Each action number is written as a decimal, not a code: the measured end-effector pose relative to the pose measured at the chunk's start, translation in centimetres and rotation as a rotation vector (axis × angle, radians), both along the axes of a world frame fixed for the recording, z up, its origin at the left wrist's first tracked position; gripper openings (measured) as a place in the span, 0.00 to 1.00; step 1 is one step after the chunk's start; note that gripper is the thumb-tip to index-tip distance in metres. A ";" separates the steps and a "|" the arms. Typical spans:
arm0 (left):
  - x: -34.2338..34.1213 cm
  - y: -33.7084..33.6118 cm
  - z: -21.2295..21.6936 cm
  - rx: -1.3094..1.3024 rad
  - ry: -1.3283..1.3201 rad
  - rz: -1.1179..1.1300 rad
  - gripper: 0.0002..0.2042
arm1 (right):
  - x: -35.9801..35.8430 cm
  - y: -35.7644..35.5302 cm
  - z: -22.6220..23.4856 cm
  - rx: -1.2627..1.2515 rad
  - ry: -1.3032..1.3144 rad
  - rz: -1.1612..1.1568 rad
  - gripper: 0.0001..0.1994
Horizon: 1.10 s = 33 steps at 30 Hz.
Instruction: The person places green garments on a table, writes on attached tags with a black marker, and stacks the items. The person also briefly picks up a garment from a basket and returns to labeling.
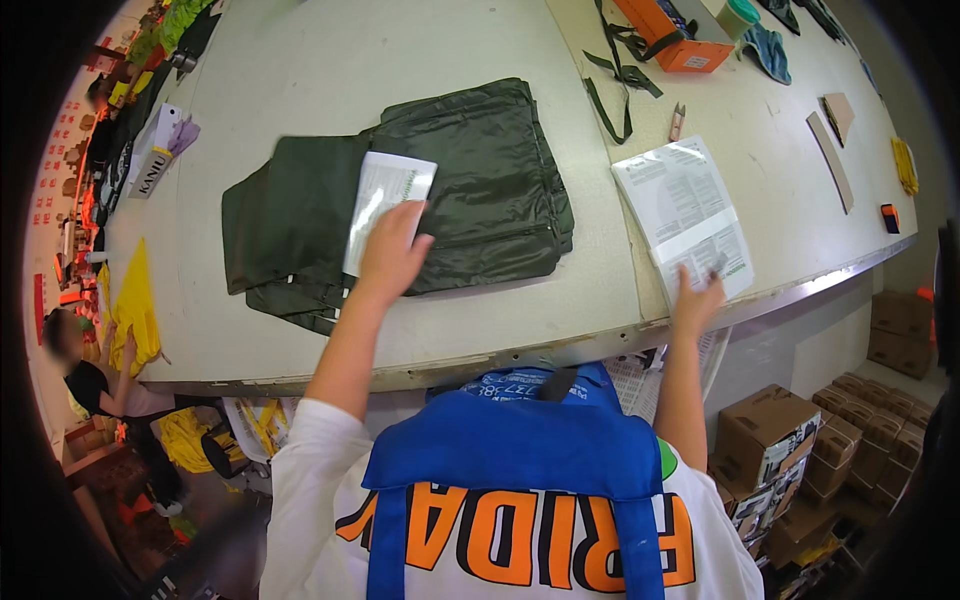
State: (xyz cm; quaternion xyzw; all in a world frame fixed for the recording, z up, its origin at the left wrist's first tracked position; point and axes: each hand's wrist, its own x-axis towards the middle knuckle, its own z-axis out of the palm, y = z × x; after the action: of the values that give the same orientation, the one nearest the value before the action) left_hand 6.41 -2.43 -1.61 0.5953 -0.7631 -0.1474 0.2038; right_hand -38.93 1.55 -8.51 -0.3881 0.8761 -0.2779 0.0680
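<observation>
My left hand point(393, 252) is closed on a white printed leaflet point(391, 185), its fingers partly hidden by the hand itself. The leaflet lies over folded dark green cloth pieces point(480, 185), stacked flat with a smaller folded part reaching left. At the right, my right hand point(697, 303) touches the near edge of a stack of printed leaflets point(680, 200). Its fingers are apart and slightly blurred. A white band crosses that stack, and its surface is glossy like clear plastic.
Beyond the leaflets lie small snips point(678, 122), black straps point(625, 80) and an orange box point(680, 40). Cardboard strips point(832, 165) rest farther right. A white box point(155, 150) stands far left, near a person handling yellow cloth point(138, 305). Cartons point(765, 430) are stacked below, right.
</observation>
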 end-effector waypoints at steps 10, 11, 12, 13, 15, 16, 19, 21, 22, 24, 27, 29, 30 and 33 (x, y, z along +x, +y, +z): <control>-7.0 -1.9 -3.7 0.033 -0.224 -0.060 0.19 | -6.3 3.5 -3.2 -0.073 -0.282 -0.263 0.22; -7.0 -2.2 -3.7 0.019 -0.213 -0.084 0.17 | -7.0 3.9 -3.9 -0.133 -0.357 -0.274 0.20; -7.0 -2.4 -3.7 0.006 -0.202 -0.101 0.15 | -7.0 4.0 -3.4 -0.145 -0.343 -0.282 0.18; -6.9 -2.5 -3.8 -0.005 -0.190 -0.114 0.13 | -7.0 4.1 -2.2 -0.155 -0.329 -0.285 0.16; -6.7 -2.6 -4.5 -0.023 -0.156 -0.135 0.08 | -7.5 4.8 -0.5 -0.147 -0.270 -0.241 0.13; -6.7 -2.7 -4.8 -0.032 -0.139 -0.146 0.06 | -8.6 5.4 -0.1 -0.129 -0.227 -0.193 0.12; -6.7 -3.1 -4.2 0.058 -0.087 -0.056 0.04 | -11.8 7.5 3.9 -0.369 -0.298 -0.089 0.09; -6.9 -3.5 -3.5 0.022 0.028 -0.028 0.05 | -10.8 7.8 12.8 -0.309 -0.511 -0.317 0.07; -7.3 -3.8 -2.9 0.004 0.091 -0.024 0.05 | -12.6 9.4 14.5 -0.478 -0.453 -0.192 0.07; -8.6 -4.8 -1.2 0.066 0.173 0.000 0.05 | -13.3 10.6 18.6 -0.670 -0.516 -0.065 0.06; -10.1 -6.1 0.4 0.053 0.271 0.026 0.06 | -10.9 10.3 20.5 -0.655 -0.706 0.007 0.06; -11.0 -6.7 1.0 0.083 0.301 0.047 0.06 | -9.4 9.9 18.7 -0.537 -0.710 0.012 0.06; -11.3 -6.8 1.0 0.074 0.303 0.037 0.06 | -6.9 8.6 17.9 -0.443 -0.780 0.008 0.05; -11.5 -6.8 1.1 0.075 0.301 0.015 0.06 | -2.5 5.2 15.9 -0.150 -0.864 0.184 0.07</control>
State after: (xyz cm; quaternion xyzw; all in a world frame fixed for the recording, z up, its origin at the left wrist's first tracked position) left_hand -5.08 -9.28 -0.52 0.5795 -0.7134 -0.2619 0.2945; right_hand -41.40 6.76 7.43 -0.3165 0.7065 -0.4701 0.4240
